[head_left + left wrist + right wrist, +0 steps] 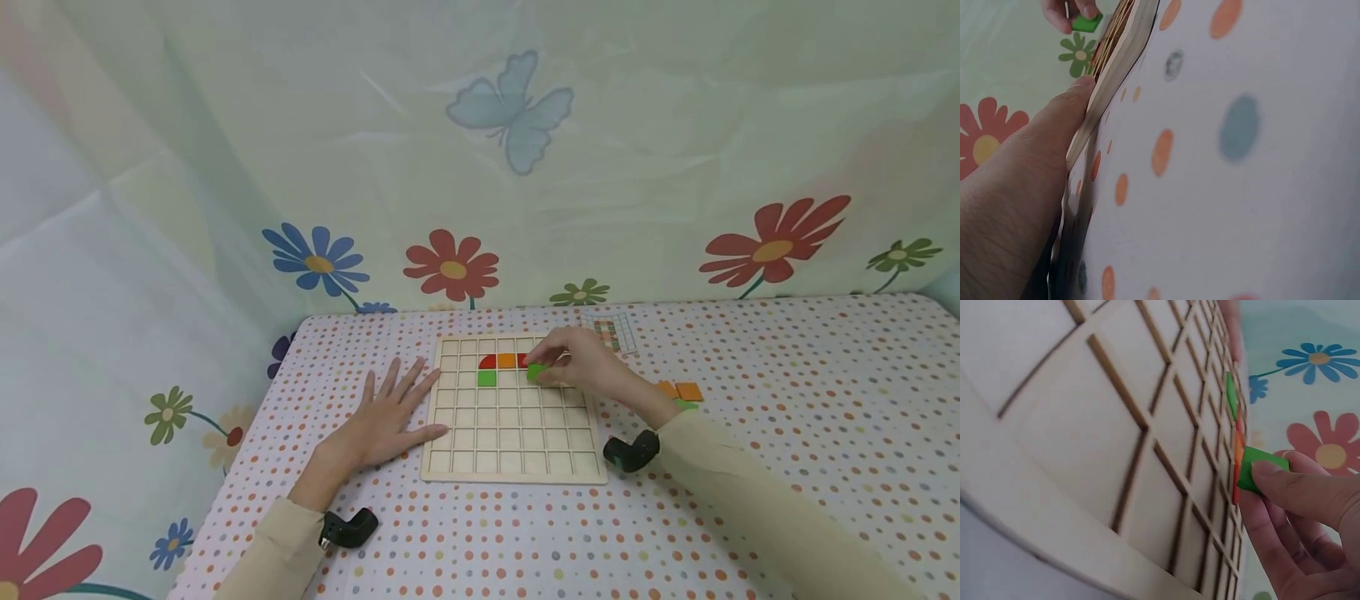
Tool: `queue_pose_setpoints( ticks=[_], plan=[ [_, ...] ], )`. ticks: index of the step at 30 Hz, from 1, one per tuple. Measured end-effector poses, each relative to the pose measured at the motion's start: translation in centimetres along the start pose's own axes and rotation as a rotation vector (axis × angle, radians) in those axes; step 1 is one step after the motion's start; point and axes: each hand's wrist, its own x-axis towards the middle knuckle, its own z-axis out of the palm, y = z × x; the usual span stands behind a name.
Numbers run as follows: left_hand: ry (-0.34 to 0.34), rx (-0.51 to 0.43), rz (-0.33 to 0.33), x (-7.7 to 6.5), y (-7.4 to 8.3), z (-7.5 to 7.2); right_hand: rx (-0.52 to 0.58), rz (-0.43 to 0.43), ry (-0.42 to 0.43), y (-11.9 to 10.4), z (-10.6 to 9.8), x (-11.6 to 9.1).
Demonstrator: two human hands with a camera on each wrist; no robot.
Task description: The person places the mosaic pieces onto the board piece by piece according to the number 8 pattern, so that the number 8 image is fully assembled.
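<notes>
A wooden grid board lies flat on the dotted tablecloth. In its upper rows sit a red piece with a rounded corner, an orange square tile, another red piece partly behind my fingers, and a green square tile. My right hand pinches a second green tile between thumb and fingers, close over the board beside the red piece. My left hand lies with fingers spread at the board's left edge, its thumb touching that edge.
Right of the board, partly behind my right wrist, lie orange tiles and a green tile. Behind my right hand is a sheet with a printed coloured grid pattern. A flowered curtain hangs along the table's back edge.
</notes>
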Motion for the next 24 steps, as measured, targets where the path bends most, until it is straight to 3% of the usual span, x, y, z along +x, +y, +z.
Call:
queue_pose_setpoints(
  ticks=[7, 24],
  plan=[
    [-0.001, 0.001, 0.005, -0.1, 0.1, 0.1, 0.035, -0.023, -0.011, 0.7, 1.4, 0.3],
    [-0.008, 0.017, 0.0, 0.1, -0.1, 0.0, -0.11, 0.038, 0.008, -0.9, 2.2, 0.9]
  ],
)
